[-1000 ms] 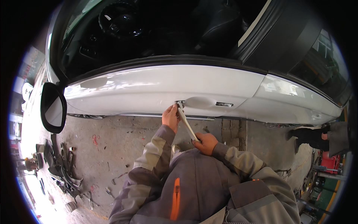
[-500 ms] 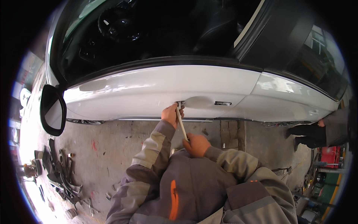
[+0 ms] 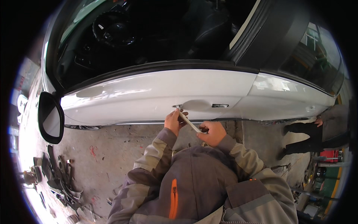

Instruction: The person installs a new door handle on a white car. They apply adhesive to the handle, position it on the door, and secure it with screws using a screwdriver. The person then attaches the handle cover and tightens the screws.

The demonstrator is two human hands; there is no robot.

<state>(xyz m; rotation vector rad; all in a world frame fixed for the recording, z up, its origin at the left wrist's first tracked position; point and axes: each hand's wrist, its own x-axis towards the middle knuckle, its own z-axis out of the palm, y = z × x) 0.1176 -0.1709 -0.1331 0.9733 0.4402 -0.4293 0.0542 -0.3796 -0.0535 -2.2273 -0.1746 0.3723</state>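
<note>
Spanning the space between two bare hands, a slim pale bar [image 3: 193, 125] is held at a slant in front of a white car door [image 3: 149, 89]. The upper end of the bar is gripped by the left hand [image 3: 173, 123], with the fingers closed around it just below a small front slot [image 3: 177, 106] in the door skin. Whether the tip is seated in that slot, or only held against it, cannot be told; the contact is hidden by the fingers. The lower end, set nearer the body and to the right, is pinched between thumb and fingers by the right hand [image 3: 214, 133].

A rounded recess [image 3: 197, 103] is seen in the door between the front slot and a longer rear slot [image 3: 220, 105]. The door is topped by a dark window edge, above which a steering wheel [image 3: 113, 29] is seen in the shaded cabin. A black-cased side mirror [image 3: 51, 117] is noted at the far left.

A grey and brown jacket [image 3: 201, 179], marked by an orange zip [image 3: 173, 198], is worn. On the concrete floor [image 3: 123, 149], dark loose parts [image 3: 61, 179] are scattered at left. Another person [image 3: 307, 136] is seen standing beside the rear of the car, at right; a red object [image 3: 330, 155] is placed nearby.
</note>
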